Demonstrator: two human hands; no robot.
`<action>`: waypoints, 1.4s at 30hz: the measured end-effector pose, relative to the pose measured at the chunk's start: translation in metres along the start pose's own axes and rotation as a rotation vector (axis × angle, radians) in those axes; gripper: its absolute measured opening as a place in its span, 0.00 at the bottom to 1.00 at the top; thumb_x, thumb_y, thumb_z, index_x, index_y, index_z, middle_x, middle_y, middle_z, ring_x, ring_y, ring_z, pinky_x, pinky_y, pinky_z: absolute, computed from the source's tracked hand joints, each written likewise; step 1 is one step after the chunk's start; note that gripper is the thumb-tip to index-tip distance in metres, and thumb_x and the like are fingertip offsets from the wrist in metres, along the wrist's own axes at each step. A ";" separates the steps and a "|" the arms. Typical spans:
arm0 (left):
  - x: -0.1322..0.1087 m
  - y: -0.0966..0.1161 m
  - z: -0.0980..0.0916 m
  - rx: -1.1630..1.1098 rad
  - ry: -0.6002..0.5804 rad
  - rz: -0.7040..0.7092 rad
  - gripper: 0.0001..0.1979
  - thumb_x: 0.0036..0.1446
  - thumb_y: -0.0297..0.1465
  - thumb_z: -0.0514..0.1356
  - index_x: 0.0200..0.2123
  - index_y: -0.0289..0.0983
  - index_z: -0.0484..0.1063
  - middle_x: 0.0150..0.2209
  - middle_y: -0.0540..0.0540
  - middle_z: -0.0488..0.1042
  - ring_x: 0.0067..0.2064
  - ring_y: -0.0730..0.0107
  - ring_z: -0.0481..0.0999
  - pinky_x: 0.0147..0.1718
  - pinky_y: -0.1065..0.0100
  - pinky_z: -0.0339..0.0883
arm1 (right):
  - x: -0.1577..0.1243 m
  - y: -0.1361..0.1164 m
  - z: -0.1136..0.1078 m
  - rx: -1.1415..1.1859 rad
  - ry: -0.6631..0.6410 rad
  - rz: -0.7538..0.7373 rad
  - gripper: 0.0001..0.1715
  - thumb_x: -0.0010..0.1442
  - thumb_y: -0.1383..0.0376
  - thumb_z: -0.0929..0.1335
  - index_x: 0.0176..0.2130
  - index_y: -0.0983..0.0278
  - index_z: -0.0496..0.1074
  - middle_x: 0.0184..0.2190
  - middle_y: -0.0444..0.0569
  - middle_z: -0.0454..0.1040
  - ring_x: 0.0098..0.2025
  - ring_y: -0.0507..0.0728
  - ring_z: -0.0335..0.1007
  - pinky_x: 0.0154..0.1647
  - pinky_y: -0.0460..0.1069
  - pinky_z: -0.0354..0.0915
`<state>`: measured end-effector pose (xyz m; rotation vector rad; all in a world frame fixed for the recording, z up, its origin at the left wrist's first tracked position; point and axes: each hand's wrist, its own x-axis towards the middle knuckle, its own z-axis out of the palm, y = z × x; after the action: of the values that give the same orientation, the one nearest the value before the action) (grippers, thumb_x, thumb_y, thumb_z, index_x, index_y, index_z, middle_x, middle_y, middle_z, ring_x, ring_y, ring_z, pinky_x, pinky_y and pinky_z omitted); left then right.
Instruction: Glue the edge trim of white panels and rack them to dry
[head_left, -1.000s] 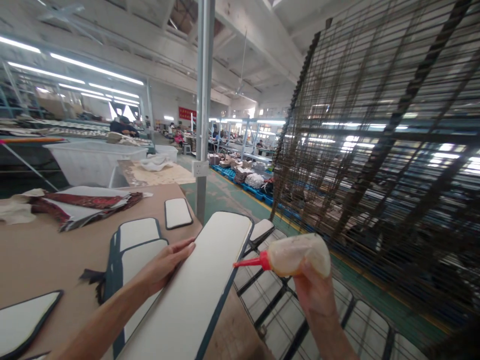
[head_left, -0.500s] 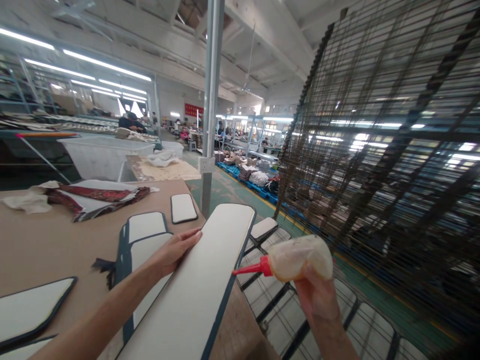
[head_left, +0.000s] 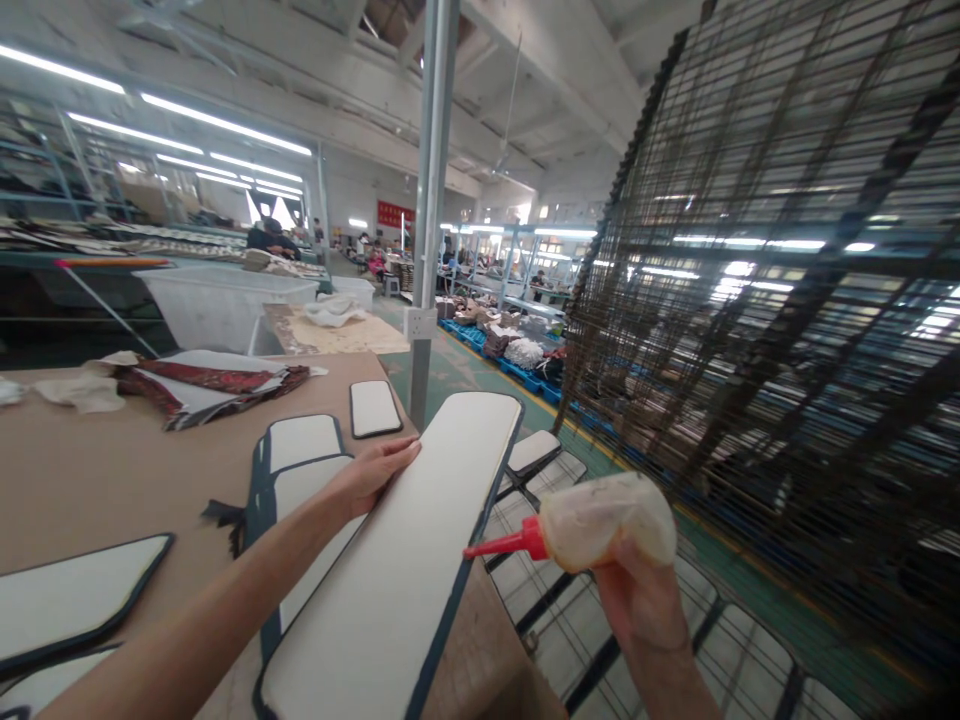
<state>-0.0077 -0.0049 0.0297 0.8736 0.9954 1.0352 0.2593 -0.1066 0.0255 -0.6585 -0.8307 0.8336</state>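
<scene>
My left hand [head_left: 380, 470] grips the left edge of a long white panel [head_left: 397, 570] with rounded corners and a dark border, holding it tilted above the table. In my right hand [head_left: 634, 575] is a translucent glue bottle [head_left: 600, 520] with a red nozzle. The nozzle's tip is at the panel's right border; whether it touches cannot be made out. Beneath and to the left of the held panel lie more white panels [head_left: 304, 440] with dark edging. A small white panel [head_left: 375, 410] rests near the table's far corner.
The brown table [head_left: 217, 460] carries a pile of patterned fabric [head_left: 217, 385] and another bordered panel [head_left: 75, 595] on the left. A metal post [head_left: 429, 220] stands beyond the table. Wire racks [head_left: 750, 250] rise at right, with one lying low holding panels. White bins [head_left: 232, 305] stand behind.
The view has shifted slightly, and the panel's near end shows more. The nozzle has moved along the panel's right border toward me. Both hands keep their holds.
</scene>
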 end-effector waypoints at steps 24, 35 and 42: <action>0.015 0.014 -0.006 -0.042 0.122 0.013 0.21 0.54 0.27 0.65 0.51 0.28 0.71 0.28 0.41 0.81 0.22 0.66 0.77 0.21 0.69 0.73 | -0.024 -0.003 0.001 0.045 -0.053 0.096 0.20 0.41 0.59 0.79 0.37 0.59 0.79 0.27 0.48 0.80 0.29 0.61 0.77 0.46 0.60 0.71; 0.026 0.012 -0.021 -0.062 0.269 0.056 0.17 0.53 0.26 0.65 0.48 0.29 0.73 0.25 0.44 0.81 0.20 0.69 0.76 0.21 0.71 0.72 | -0.041 0.004 -0.006 0.068 -0.088 0.224 0.19 0.43 0.57 0.78 0.38 0.55 0.79 0.32 0.50 0.81 0.33 0.64 0.78 0.39 0.59 0.75; 0.017 -0.008 -0.001 0.040 0.267 0.090 0.17 0.61 0.24 0.57 0.53 0.30 0.70 0.26 0.46 0.81 0.23 0.70 0.78 0.24 0.74 0.71 | 0.018 0.006 0.022 0.168 0.085 0.037 0.25 0.38 0.60 0.80 0.39 0.57 0.78 0.32 0.45 0.81 0.35 0.58 0.77 0.39 0.51 0.73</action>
<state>-0.0030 0.0087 0.0185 0.8328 1.2127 1.2347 0.2454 -0.0847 0.0389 -0.5588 -0.6652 0.8924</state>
